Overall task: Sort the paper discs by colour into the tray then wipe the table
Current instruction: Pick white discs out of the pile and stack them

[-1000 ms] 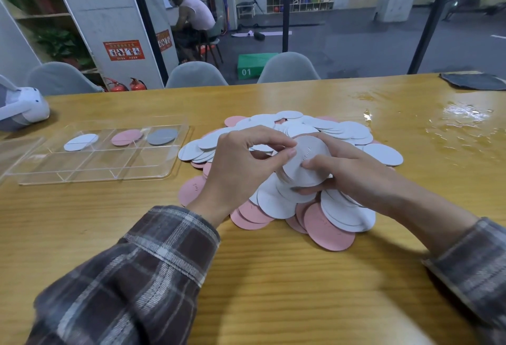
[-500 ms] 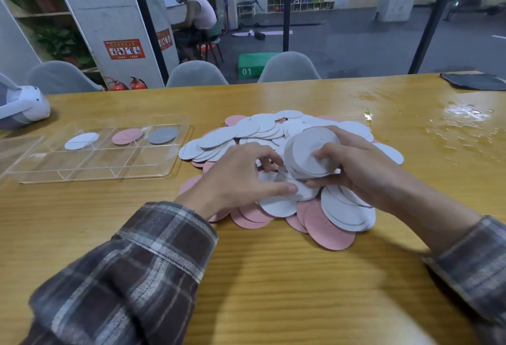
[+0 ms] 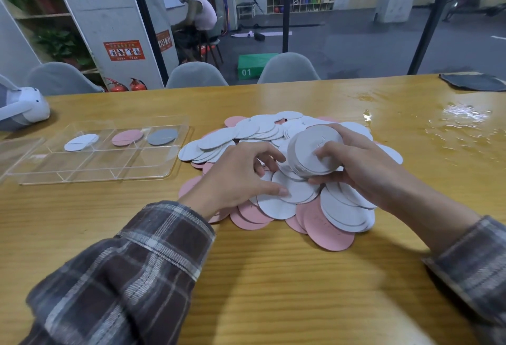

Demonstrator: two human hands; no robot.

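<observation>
Clear tray [image 3: 90, 165] holds white disc [image 3: 81, 142], pink disc [image 3: 127, 137], grey disc [image 3: 162, 136].

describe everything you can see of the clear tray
The clear tray looks like see-through plastic, rectangular with rounded corners and low walls, split by clear dividers into compartments. It lies flat on the wooden table, left of the disc pile. Its far row holds a white disc, a pink disc and a grey disc side by side; the near row holds none.

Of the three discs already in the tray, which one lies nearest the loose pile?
The dark grey disc, in the back row's right compartment. The pink disc sits mid-row and the white disc far left, both farther from the pile.
</observation>
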